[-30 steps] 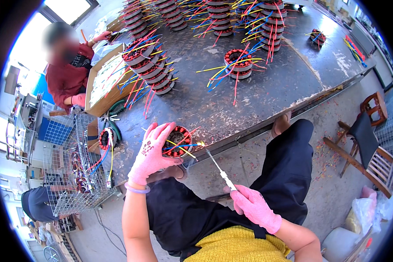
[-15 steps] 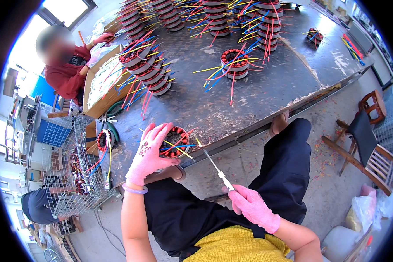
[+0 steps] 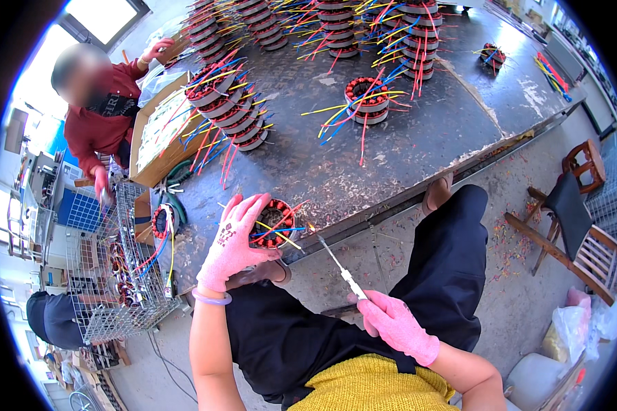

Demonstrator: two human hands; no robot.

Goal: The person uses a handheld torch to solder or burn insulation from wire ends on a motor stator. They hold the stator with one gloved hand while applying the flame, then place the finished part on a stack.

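My left hand (image 3: 232, 241), in a pink glove, curls around the left side of a motor stator (image 3: 281, 211) at the table's near edge. The stator has red windings inside, and red, blue and yellow wires stick out of it to the right. In my right hand (image 3: 393, 320), also pink-gloved, is a slim white long-necked lighter (image 3: 349, 281). Its thin metal neck points up and left toward the wire ends, with a small orange glow just off the tip.
Stacked stators (image 3: 230, 109) with loose wires stand on the dark table (image 3: 301, 161), a single stator (image 3: 367, 103) nearby. Pliers (image 3: 175, 188) and a wire basket (image 3: 127, 318) lie left. A co-worker (image 3: 103, 109) stands behind a cardboard box (image 3: 144, 161). A chair (image 3: 565, 222) stands right.
The glow near the lighter's tip has shrunk from a yellow streak to a small orange spot. My hands stay nearly still. The co-worker has raised one hand and lowered the other toward the basket.
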